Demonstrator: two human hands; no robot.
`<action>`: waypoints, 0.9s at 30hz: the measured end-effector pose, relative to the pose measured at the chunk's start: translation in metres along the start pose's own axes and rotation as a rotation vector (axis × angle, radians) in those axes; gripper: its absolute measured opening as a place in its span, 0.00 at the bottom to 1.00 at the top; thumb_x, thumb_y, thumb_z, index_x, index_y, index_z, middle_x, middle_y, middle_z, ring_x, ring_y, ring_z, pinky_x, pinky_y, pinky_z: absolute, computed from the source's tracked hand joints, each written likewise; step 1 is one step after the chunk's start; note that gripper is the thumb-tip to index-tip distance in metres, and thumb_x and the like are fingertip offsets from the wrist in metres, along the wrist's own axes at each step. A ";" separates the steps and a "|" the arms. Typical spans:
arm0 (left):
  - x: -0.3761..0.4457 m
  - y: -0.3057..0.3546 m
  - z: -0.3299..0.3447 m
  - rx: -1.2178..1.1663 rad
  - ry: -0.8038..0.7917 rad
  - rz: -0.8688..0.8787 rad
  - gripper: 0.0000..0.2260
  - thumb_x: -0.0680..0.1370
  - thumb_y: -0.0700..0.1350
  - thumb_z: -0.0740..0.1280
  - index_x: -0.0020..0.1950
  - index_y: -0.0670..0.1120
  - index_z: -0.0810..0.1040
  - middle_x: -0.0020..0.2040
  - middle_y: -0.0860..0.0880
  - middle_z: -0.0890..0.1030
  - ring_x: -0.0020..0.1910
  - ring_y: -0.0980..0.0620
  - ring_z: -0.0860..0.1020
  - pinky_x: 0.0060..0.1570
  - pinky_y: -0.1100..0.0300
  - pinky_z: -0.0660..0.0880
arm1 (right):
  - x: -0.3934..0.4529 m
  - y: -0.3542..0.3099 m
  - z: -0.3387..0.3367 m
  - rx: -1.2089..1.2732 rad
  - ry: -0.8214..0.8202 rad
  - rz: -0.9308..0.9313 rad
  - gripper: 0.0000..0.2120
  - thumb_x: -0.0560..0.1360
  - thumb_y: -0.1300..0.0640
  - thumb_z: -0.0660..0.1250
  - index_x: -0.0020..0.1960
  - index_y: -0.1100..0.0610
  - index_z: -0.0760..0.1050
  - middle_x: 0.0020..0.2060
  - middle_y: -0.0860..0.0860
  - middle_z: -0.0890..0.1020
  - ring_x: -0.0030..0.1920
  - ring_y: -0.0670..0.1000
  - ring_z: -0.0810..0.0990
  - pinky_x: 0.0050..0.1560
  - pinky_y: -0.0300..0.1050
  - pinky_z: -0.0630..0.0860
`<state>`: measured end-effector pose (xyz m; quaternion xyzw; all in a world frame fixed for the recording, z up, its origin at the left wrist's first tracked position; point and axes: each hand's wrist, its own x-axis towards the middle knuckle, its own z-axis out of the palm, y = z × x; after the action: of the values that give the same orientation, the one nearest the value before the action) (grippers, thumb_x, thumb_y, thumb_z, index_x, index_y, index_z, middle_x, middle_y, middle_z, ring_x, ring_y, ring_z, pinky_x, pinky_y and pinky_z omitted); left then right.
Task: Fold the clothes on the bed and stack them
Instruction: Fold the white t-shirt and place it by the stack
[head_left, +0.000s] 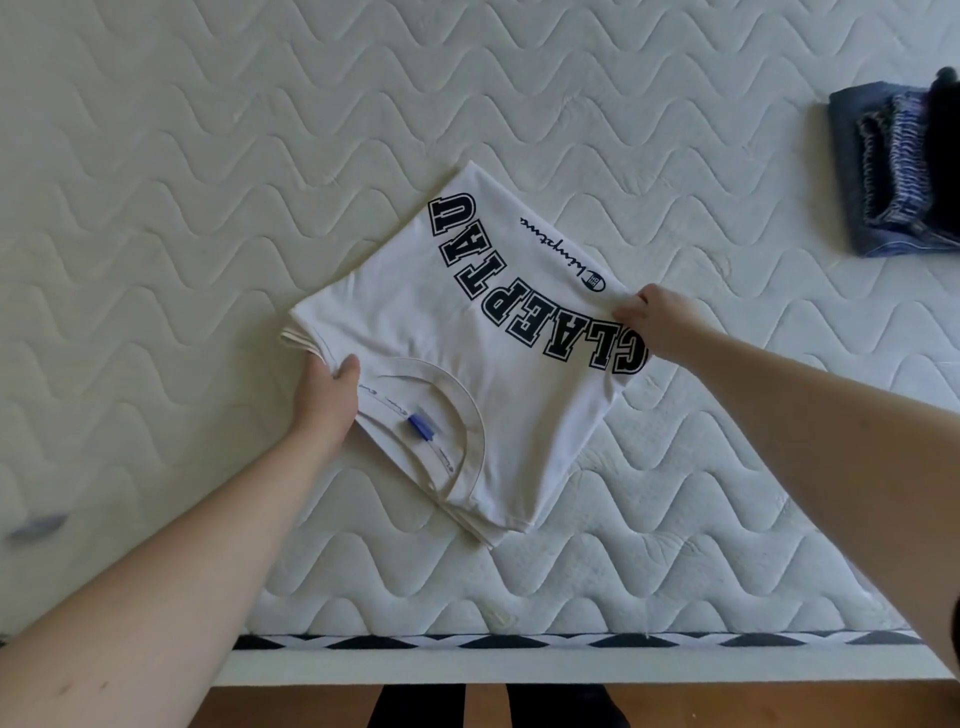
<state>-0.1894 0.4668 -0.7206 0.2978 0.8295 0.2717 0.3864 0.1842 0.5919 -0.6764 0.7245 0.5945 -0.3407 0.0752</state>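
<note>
A white T-shirt (467, 343) with black block letters lies folded into a rough square in the middle of the mattress, its collar and blue label toward me. My left hand (324, 397) grips its left edge near the collar, thumb on top. My right hand (657, 322) pinches its right edge beside the lettering. A stack of folded dark clothes (893, 166), denim among them, sits at the far right.
The quilted white mattress (208, 208) fills the view, and its front edge with a black-and-white trim (519, 642) runs along the bottom. Wooden floor (727, 712) shows below. A small blurred grey-blue object (36, 527) lies near the left border.
</note>
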 end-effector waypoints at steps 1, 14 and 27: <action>0.000 0.002 0.002 0.012 0.014 0.036 0.16 0.81 0.45 0.62 0.68 0.44 0.70 0.62 0.47 0.77 0.61 0.47 0.75 0.59 0.59 0.68 | -0.004 0.004 -0.001 0.012 0.022 -0.022 0.13 0.81 0.49 0.62 0.55 0.59 0.71 0.41 0.53 0.75 0.36 0.50 0.70 0.30 0.43 0.61; 0.008 0.100 0.085 0.027 -0.297 0.212 0.17 0.81 0.44 0.63 0.70 0.50 0.69 0.61 0.53 0.77 0.58 0.52 0.76 0.58 0.59 0.70 | -0.094 0.149 0.026 0.312 0.178 0.276 0.12 0.78 0.46 0.65 0.46 0.54 0.69 0.39 0.54 0.79 0.37 0.55 0.78 0.36 0.53 0.77; 0.010 0.113 0.132 -0.154 -0.520 -0.185 0.11 0.78 0.52 0.68 0.59 0.52 0.75 0.53 0.47 0.83 0.49 0.45 0.82 0.50 0.47 0.78 | -0.040 0.156 -0.006 0.723 0.179 0.292 0.22 0.77 0.39 0.65 0.64 0.53 0.76 0.55 0.52 0.83 0.49 0.52 0.81 0.56 0.53 0.78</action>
<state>-0.0568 0.5789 -0.7214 0.2504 0.7030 0.2121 0.6310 0.3270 0.5189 -0.6950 0.8078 0.3315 -0.4493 -0.1888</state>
